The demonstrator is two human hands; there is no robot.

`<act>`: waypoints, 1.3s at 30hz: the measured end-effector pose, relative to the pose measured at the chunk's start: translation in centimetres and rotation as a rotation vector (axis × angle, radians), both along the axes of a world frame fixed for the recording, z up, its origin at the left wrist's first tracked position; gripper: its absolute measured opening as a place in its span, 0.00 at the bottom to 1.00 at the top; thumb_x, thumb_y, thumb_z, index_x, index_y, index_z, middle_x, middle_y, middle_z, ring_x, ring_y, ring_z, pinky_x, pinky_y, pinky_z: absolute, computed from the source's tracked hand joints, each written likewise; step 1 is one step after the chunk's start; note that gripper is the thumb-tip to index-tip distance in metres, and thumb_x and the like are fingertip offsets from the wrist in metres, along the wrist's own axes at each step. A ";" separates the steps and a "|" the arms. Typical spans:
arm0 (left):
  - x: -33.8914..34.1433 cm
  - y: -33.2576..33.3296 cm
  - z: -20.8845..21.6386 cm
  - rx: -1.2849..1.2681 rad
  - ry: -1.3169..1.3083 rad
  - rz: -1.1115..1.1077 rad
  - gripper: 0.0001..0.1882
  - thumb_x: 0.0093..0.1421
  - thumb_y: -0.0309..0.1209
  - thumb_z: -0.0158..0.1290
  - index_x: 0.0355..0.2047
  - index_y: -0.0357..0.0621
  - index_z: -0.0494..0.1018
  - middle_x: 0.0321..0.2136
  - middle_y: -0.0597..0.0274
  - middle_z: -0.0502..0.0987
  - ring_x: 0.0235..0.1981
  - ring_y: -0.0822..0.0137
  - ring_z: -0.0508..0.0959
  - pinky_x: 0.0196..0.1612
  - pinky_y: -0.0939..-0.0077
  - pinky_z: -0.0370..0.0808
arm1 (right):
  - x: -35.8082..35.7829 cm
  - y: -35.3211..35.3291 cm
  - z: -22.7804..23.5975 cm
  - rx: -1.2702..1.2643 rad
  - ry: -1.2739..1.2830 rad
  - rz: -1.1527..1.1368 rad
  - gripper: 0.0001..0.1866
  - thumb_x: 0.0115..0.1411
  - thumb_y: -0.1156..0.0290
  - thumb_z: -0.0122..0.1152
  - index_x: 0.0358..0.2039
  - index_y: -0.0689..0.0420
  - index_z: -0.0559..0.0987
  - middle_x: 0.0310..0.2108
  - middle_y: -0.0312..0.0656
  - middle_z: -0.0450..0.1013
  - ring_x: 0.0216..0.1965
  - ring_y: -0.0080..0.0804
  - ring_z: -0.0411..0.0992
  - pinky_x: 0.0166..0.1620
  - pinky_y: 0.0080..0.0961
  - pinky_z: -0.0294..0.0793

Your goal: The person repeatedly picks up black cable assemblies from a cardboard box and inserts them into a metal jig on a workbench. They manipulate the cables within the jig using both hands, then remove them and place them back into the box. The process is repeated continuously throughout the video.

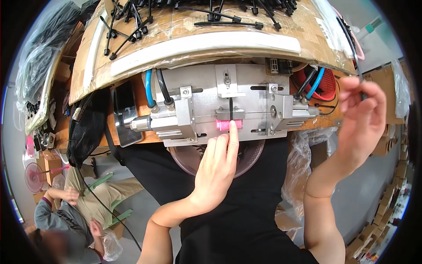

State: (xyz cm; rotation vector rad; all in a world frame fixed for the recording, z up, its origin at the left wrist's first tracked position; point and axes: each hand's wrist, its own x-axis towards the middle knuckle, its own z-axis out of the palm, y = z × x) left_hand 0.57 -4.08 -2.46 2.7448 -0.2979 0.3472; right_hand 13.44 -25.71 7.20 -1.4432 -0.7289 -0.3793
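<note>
My left hand (215,169) reaches over the front of a metal clamping fixture (204,94). Its index finger is stretched out and rests at the end of a thin black rod (231,105), by a pink block (223,125); the other fingers are bent. This rod lies in the middle of the fixture, its far end near a small upright bracket (227,83). Raised at the right, my right hand (365,114) has its fingers closed around the lower end of another thin black rod (355,50), which points up and away.
Many black rods with knobbed ends (215,16) lie on a cardboard shelf (176,33) above the fixture. A clear bowl (252,162) sits below its front edge; a red basket (326,86) stands right. A phone (127,110) lies left. Another person (72,220) sits lower left.
</note>
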 end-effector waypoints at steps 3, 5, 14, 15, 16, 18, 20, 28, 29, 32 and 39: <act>-0.2 0.1 -0.4 -0.001 0.037 0.019 0.39 0.49 0.16 0.52 0.64 0.27 0.55 0.37 0.55 0.67 0.37 0.60 0.70 0.46 0.71 0.72 | -3.5 3.3 -3.0 -0.113 0.025 -0.136 0.16 0.60 0.82 0.60 0.48 0.67 0.73 0.39 0.52 0.76 0.33 0.29 0.74 0.35 0.20 0.75; -0.7 0.3 -0.3 -0.019 0.091 0.035 0.40 0.49 0.16 0.52 0.65 0.28 0.54 0.39 0.54 0.67 0.38 0.58 0.70 0.46 0.70 0.72 | -5.7 5.2 -5.5 -0.287 0.022 -0.150 0.23 0.53 0.86 0.65 0.51 0.68 0.73 0.35 0.49 0.77 0.32 0.28 0.75 0.35 0.22 0.77; -2.8 2.6 2.1 -0.297 0.051 0.149 0.42 0.48 0.10 0.57 0.65 0.35 0.57 0.49 0.50 0.67 0.45 0.52 0.69 0.45 0.66 0.73 | -8.7 8.6 -12.1 -0.674 -0.112 -0.106 0.37 0.41 0.82 0.73 0.55 0.69 0.72 0.25 0.41 0.72 0.24 0.32 0.71 0.29 0.27 0.73; -3.0 2.7 2.2 -0.294 0.058 0.152 0.42 0.48 0.10 0.57 0.65 0.35 0.57 0.49 0.50 0.67 0.45 0.52 0.69 0.45 0.66 0.73 | -8.6 8.9 -12.6 -0.649 -0.137 -0.115 0.37 0.41 0.82 0.73 0.55 0.69 0.72 0.24 0.40 0.71 0.23 0.32 0.68 0.28 0.27 0.71; -3.0 2.7 2.2 -0.291 0.065 0.154 0.42 0.48 0.10 0.57 0.65 0.35 0.57 0.49 0.50 0.67 0.45 0.53 0.69 0.45 0.66 0.73 | -8.5 9.1 -12.5 -0.650 -0.138 -0.115 0.37 0.41 0.82 0.73 0.56 0.68 0.72 0.24 0.40 0.71 0.23 0.32 0.68 0.28 0.27 0.71; -3.0 2.8 2.2 -0.315 0.074 0.152 0.42 0.48 0.10 0.56 0.65 0.35 0.58 0.49 0.50 0.67 0.45 0.53 0.69 0.45 0.66 0.73 | -8.3 9.2 -12.2 -0.651 -0.142 -0.118 0.38 0.41 0.82 0.73 0.56 0.68 0.71 0.23 0.41 0.70 0.22 0.32 0.68 0.27 0.27 0.71; -2.7 2.9 2.4 -0.313 0.072 0.136 0.41 0.48 0.10 0.57 0.65 0.36 0.58 0.48 0.50 0.67 0.45 0.53 0.70 0.45 0.66 0.73 | -8.5 9.1 -12.1 -0.674 -0.134 -0.102 0.37 0.46 0.80 0.71 0.58 0.68 0.69 0.22 0.39 0.67 0.23 0.31 0.66 0.28 0.28 0.69; 8.6 4.9 8.5 -0.147 -0.322 0.040 0.21 0.56 0.22 0.56 0.52 0.39 0.71 0.35 0.52 0.70 0.38 0.53 0.71 0.44 0.64 0.69 | -4.2 6.7 -4.6 -0.778 -0.371 -0.259 0.21 0.49 0.76 0.69 0.45 0.64 0.77 0.25 0.39 0.70 0.25 0.35 0.68 0.29 0.28 0.70; 12.2 4.9 8.4 -0.134 -0.424 0.002 0.16 0.58 0.28 0.57 0.46 0.38 0.72 0.35 0.51 0.72 0.40 0.52 0.73 0.44 0.63 0.69 | -1.8 6.9 -3.6 -0.737 -0.413 -0.359 0.16 0.50 0.75 0.68 0.41 0.62 0.78 0.25 0.40 0.71 0.26 0.38 0.70 0.30 0.30 0.71; 18.0 6.5 9.6 0.040 -0.422 -0.055 0.14 0.56 0.34 0.60 0.39 0.39 0.75 0.31 0.51 0.73 0.36 0.52 0.74 0.42 0.63 0.71 | 5.7 8.3 -0.1 -0.773 -0.397 -0.613 0.10 0.53 0.72 0.66 0.36 0.58 0.78 0.29 0.46 0.75 0.31 0.46 0.74 0.34 0.37 0.72; 14.3 11.7 13.4 -0.366 -0.019 -0.035 0.06 0.57 0.26 0.59 0.36 0.40 0.77 0.24 0.71 0.68 0.26 0.81 0.64 0.29 0.85 0.63 | 11.8 7.7 0.6 -0.878 -0.353 -0.412 0.10 0.54 0.73 0.66 0.37 0.61 0.79 0.26 0.43 0.74 0.28 0.34 0.70 0.34 0.29 0.70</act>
